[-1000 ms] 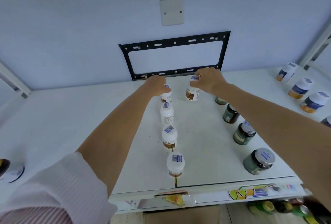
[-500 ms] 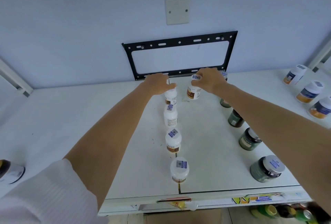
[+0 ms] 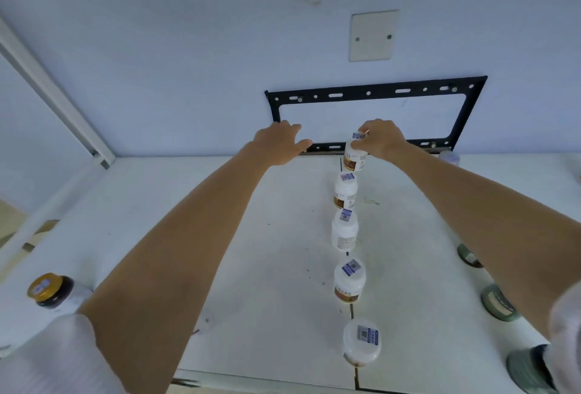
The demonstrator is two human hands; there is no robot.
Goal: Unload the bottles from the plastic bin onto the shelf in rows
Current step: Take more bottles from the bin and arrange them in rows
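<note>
Several white bottles with barcode stickers on their lids stand in a single row running from the shelf's (image 3: 257, 283) front edge toward the back wall, from the front bottle (image 3: 361, 343) to the one second from the back (image 3: 345, 190). My right hand (image 3: 379, 138) grips the rearmost white bottle (image 3: 354, 159) by its lid at the far end of that row. My left hand (image 3: 279, 143) hovers to the left of it, fingers loosely spread, holding nothing. The plastic bin is out of view.
Dark green jars (image 3: 498, 302) stand in a row at the right, partly hidden by my right arm. A brown bottle with a yellow lid (image 3: 47, 289) stands at the left. A black metal bracket (image 3: 374, 94) hangs on the back wall.
My left hand has let go of a white bottle and moved left. My right hand has carried its bottle to the far end of the white row. The camera has swung left.
</note>
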